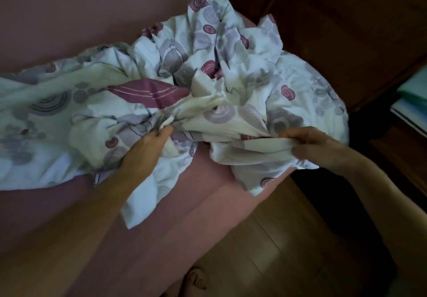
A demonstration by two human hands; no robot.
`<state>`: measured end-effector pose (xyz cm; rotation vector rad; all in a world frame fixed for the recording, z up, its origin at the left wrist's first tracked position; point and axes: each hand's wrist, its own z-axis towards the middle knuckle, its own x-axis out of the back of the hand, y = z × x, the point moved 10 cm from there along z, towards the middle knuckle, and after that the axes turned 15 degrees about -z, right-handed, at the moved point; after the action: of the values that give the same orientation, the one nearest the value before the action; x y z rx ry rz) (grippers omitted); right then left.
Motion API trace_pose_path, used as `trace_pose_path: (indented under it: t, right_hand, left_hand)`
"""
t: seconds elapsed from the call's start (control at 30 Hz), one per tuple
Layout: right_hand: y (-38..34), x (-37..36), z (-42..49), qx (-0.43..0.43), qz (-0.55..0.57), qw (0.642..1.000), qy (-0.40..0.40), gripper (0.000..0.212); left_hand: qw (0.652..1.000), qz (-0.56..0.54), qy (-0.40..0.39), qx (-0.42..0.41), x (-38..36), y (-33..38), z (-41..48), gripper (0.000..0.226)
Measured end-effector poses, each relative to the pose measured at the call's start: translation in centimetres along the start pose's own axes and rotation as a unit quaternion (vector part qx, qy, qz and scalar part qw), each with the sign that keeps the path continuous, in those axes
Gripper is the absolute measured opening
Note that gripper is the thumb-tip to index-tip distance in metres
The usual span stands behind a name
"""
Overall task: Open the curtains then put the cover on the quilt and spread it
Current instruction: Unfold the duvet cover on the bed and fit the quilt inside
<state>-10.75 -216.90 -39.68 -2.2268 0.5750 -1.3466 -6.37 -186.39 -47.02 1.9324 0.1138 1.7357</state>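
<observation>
Two bare hands work a crumpled quilt cover (175, 82), white with purple and grey circles and a big maroon leaf shape, bunched in a heap on a bed with a pink sheet (57, 19). Cover runs from the left edge of the view to the bed's right corner, part of it hanging over that corner. Left hand (147, 144) at the middle of the heap, fingers curled, pinching a fold of the fabric. Right hand (316, 144) near the bed corner, fingers and thumb closed on a flat band of the cover's edge, pulled toward the left hand. Both forearms bare. Room is dim. Wooden floor (265, 250) lower right, a bare foot (196, 278) at the bottom edge. Dark wooden furniture (346, 31) behind the bed; stacked light items (413, 102) at far right, too dark to identify.
</observation>
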Motion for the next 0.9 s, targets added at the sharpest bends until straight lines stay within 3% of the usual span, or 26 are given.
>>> trace_pose_path:
  t: [0.07,0.1,0.17,0.23,0.3,0.4,0.5,0.57,0.7,0.77,0.83,0.9]
  right_hand:
    - [2.0,2.0,0.7,-0.055,-0.039,0.992,0.108,0.049]
    - [3.0,3.1,0.7,-0.090,-0.071,0.978,0.176,0.047]
    - [3.3,4.5,0.4,-0.143,-0.129,0.936,0.294,0.037]
    - [2.4,3.9,0.7,-0.176,-0.182,0.906,0.340,0.037]
    - [0.4,1.3,0.6,-0.198,-0.215,0.895,0.338,0.045]
    - [-5.4,-5.1,-0.4,-0.089,-0.270,0.899,0.333,0.064]
    - [-10.0,-14.0,-1.0,0.000,-0.281,0.930,0.239,0.088]
    - [-11.4,-17.7,-0.5,0.003,-0.270,0.941,0.202,0.088]
    - [-14.6,-19.7,-0.8,-0.034,-0.244,0.943,0.224,0.035]
    - [-16.5,-21.1,-2.5,-0.014,-0.216,0.951,0.222,0.023]
    - [-17.6,-24.6,-5.0,-0.005,-0.198,0.968,0.154,0.024]
    - [-18.3,-30.5,-8.3,-0.009,-0.164,0.986,0.030,0.025]
  left_hand:
    - [0.991,-0.093,-0.081,0.060,0.5,-0.9,-0.2,0.031]
    - [0.974,-0.138,-0.168,0.069,-0.1,-0.4,-0.8,0.026]
    - [0.899,-0.242,-0.357,0.075,-1.2,2.0,-3.5,0.033]
    - [0.829,-0.358,-0.419,0.095,-0.6,4.2,-5.4,0.046]
    - [0.817,-0.408,-0.394,0.104,-0.1,4.1,-5.6,0.047]
    - [0.882,-0.352,-0.303,0.075,0.7,2.5,-4.6,0.041]
    - [0.897,-0.347,-0.264,0.071,1.0,1.1,-5.4,0.041]
    - [0.887,-0.340,-0.304,0.072,0.7,0.8,-7.0,0.046]
    - [0.872,-0.290,-0.391,0.056,1.6,-0.2,-11.8,0.048]
    - [0.870,-0.249,-0.423,0.052,2.5,-0.9,-14.3,0.044]
    - [0.840,-0.199,-0.502,0.053,2.9,-1.3,-17.8,0.040]
    - [0.799,-0.116,-0.590,0.015,3.6,-1.0,-22.1,0.039]
